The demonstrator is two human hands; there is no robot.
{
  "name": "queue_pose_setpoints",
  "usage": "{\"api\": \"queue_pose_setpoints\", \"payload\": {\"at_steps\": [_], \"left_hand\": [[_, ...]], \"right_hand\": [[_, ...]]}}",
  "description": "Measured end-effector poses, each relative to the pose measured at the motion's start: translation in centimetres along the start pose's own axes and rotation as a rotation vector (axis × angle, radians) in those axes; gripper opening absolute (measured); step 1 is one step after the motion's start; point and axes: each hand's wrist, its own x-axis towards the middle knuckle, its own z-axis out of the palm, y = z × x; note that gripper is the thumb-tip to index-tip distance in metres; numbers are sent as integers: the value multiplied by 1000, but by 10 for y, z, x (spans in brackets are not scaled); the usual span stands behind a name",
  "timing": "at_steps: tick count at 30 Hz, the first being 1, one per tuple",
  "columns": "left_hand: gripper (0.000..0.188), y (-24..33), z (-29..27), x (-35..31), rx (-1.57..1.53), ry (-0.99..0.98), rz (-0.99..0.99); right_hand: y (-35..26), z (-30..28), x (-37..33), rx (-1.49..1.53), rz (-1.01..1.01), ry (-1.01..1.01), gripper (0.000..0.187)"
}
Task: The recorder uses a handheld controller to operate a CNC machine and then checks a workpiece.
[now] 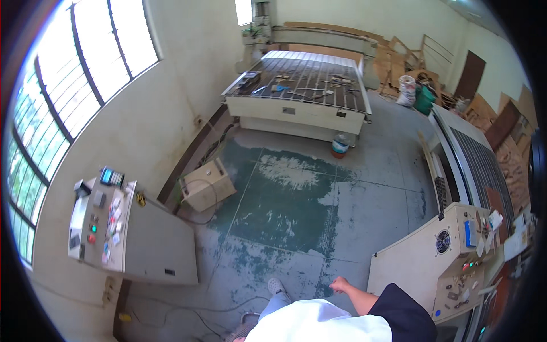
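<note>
My right hand [340,285] hangs over the floor in front of me, at the end of a bare forearm below a black sleeve. Its fingers are curled in a loose fist, and no object shows in them. The nearest thing to it is the beige control cabinet [407,251] on the right, which has a round fan grille [443,241]; the hand stays apart from it. My left hand does not show; my white top [325,322] fills the lower edge. One grey shoe [276,285] stands on the floor.
A large slatted machine bed [307,85] with scattered tools stands ahead, a bucket [341,146] at its front corner. At left are a control console [154,239] and a beige box [208,185]. Cables [228,308] cross the floor. Wood offcuts [393,65] and sacks [407,91] lie back right.
</note>
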Motion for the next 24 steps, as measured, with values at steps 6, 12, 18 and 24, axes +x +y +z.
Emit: {"api": "queue_pose_setpoints", "payload": {"at_steps": [6, 12, 18, 24], "left_hand": [[18, -33, -72, 132, 95, 47, 126], [9, 131, -84, 131, -270, 48, 33], [29, 240, -65, 154, 209, 115, 353], [34, 322, -80, 131, 99, 300, 425]], "right_hand": [[-61, -12, 5, 47, 79, 13, 26], [-117, -35, 43, 95, -42, 97, 22], [-117, -51, 98, 193, -48, 91, 12], [-169, -55, 163, 429, -77, -42, 11]]}}
